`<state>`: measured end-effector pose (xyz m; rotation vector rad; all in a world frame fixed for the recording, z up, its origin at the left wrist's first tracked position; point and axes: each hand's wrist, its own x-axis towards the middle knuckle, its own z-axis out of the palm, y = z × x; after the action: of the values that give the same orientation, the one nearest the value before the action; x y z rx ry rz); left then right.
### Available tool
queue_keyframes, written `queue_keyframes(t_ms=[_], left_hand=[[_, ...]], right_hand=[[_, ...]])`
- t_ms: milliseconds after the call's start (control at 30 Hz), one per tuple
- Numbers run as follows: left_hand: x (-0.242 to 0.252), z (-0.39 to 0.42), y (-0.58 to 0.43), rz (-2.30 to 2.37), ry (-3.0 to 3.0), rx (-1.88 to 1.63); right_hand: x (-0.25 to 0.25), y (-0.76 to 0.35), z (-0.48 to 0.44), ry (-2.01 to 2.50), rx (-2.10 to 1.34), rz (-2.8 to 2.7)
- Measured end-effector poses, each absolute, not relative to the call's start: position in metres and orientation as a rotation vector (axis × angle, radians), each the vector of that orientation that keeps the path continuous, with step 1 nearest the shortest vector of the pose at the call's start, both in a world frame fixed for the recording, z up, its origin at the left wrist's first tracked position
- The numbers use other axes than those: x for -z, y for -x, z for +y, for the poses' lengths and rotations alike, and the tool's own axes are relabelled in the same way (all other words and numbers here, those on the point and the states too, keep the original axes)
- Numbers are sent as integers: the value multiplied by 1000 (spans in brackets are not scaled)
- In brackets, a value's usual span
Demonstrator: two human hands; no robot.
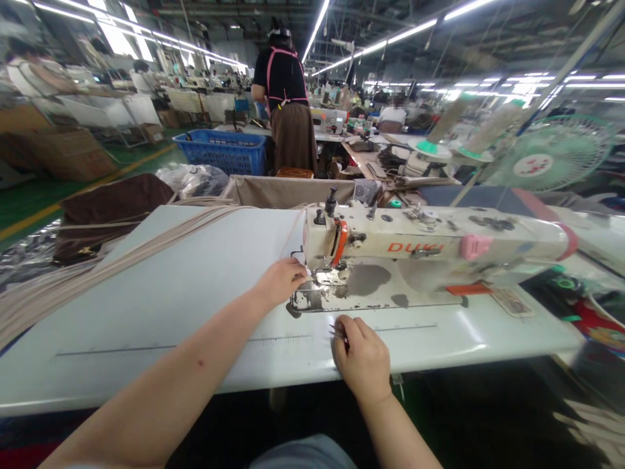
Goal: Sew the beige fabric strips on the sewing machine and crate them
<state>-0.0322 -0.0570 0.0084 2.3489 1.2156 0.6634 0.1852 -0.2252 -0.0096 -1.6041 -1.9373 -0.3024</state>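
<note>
A white sewing machine (pixel 439 244) stands on the pale table (pixel 161 293), its needle area at the left end. My left hand (pixel 283 279) reaches to the presser foot, fingers curled and pinched near the needle plate (pixel 332 280); what they hold is too small to make out. My right hand (pixel 364 358) rests on the table's front edge below the machine, closed around small metal thread snips (pixel 336 332). Long beige straps (pixel 112 260) lie across the table's left side and run toward the machine.
A person in a pink apron (pixel 288 98) stands with their back turned beyond the table. A blue crate (pixel 224 150), brown fabric bins (pixel 107 208) and cardboard boxes lie behind. Thread cones (pixel 454 124) and a green fan (pixel 551 153) stand at the right.
</note>
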Motion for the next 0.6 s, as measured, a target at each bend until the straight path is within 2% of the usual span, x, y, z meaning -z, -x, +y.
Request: queue_keyframes(t_ms=[600], left_hand=[[-24,-105,5,1558,-2112,-488]], right_hand=[[12,-184,-225,1609,283,-1910]])
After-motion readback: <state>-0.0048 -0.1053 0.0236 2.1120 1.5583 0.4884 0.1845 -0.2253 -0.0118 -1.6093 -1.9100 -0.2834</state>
